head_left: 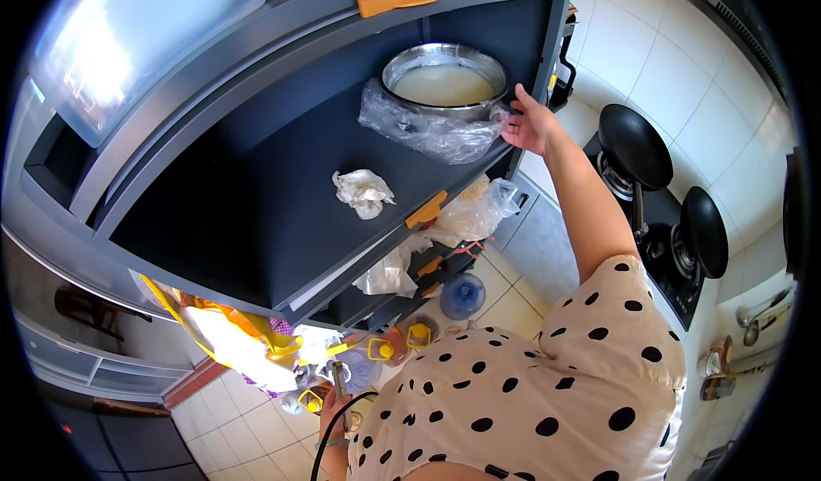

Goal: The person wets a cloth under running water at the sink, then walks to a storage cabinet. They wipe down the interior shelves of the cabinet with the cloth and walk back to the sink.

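A steel bowl holding a pale, milky liquid stands on a crumpled clear plastic bag at the right end of a dark cabinet shelf. My right hand is at the bowl's right side, thumb raised apart and fingertips against the plastic. Part of those fingers is hidden by the bag. Low in the view, my left hand is wrapped around a narrow grey, metal-looking tool, its kind unclear. A black cord passes in front of that hand. A crumpled white tissue or bag lies on the shelf, left of the bowl.
Right of the cabinet are two black pans on a gas stove. Orange handles mark the drawers below the shelf, where plastic bags stick out. Bottles with yellow handles and a blue water jug stand on the tiled floor.
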`<state>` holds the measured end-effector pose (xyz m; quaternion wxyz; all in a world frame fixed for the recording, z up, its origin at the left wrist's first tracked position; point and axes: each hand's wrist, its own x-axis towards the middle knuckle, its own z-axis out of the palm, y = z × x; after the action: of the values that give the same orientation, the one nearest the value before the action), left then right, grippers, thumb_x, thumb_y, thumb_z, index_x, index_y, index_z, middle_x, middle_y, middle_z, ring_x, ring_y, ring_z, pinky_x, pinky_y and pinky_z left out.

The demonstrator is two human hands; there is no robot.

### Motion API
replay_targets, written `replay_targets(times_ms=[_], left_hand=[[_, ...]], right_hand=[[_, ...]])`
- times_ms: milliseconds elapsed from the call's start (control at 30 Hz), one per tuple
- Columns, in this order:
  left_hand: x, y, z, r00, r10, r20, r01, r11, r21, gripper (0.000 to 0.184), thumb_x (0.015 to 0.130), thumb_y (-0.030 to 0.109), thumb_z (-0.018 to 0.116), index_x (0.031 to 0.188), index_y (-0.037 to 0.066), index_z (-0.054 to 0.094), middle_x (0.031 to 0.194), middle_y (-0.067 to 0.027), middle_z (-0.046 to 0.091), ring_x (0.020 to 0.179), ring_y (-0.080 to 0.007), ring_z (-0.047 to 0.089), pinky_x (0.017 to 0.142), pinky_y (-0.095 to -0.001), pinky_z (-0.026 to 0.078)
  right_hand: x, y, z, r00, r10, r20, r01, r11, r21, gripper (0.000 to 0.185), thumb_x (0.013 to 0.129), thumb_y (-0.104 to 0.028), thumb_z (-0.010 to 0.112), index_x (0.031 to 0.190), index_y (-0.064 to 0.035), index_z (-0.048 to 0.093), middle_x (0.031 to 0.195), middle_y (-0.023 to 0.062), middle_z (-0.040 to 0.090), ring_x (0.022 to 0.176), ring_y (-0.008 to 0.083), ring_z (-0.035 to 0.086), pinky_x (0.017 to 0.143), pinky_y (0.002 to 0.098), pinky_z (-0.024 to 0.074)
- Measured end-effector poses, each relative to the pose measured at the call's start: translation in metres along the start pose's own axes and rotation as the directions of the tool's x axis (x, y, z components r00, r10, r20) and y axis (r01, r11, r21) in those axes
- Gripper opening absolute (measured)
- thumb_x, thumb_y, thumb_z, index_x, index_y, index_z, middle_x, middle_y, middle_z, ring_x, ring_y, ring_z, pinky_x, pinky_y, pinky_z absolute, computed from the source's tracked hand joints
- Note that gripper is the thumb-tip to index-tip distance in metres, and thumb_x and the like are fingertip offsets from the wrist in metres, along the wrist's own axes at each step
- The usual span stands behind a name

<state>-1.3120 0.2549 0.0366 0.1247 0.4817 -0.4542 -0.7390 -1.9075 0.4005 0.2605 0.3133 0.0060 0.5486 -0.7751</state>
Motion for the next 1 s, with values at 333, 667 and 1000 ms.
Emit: replay_targets(times_ms=[333,667,1000], left_hand=[[0.018,-0.025,-0.008,0.997,0.013,0.075,-0.011,0.999,-0.035,0.047,0.076,0.014,0.061,0.118,-0.003,0.048,0.082,-0.0014,0.054,0.071,-0.0096,0.052,0.065,-0.0216,0.043],[0.030,-0.047,-0.022,0.993,0.020,0.113,-0.011,0.997,-0.080,0.046,0.077,0.016,0.060,0.117,-0.003,0.048,0.085,-0.0016,0.054,0.073,-0.0088,0.050,0.065,-0.0214,0.042],[0.031,-0.045,-0.020,0.999,0.025,0.049,-0.026,0.999,0.020,0.060,0.075,0.022,0.064,0.124,-0.004,0.042,0.099,-0.0065,0.054,0.087,-0.0132,0.051,0.075,-0.0253,0.042]], right_hand=[[0.027,-0.024,0.009,0.975,-0.195,-0.110,0.058,0.694,-0.717,0.065,0.080,-0.064,0.044,0.111,-0.0085,0.054,0.100,0.0075,0.055,0.087,0.0211,0.050,0.074,0.0350,0.0406],[0.015,-0.027,0.009,0.981,-0.125,-0.150,0.022,0.833,-0.552,0.047,0.080,-0.054,0.054,0.093,-0.0092,0.052,0.074,0.0004,0.048,0.062,0.0113,0.043,0.057,0.0262,0.0377],[0.030,-0.042,0.012,0.991,-0.102,-0.083,0.077,0.961,-0.267,0.021,0.084,-0.027,0.060,0.074,-0.0100,0.053,0.065,0.0000,0.052,0.057,0.0112,0.050,0.053,0.0260,0.0473]])
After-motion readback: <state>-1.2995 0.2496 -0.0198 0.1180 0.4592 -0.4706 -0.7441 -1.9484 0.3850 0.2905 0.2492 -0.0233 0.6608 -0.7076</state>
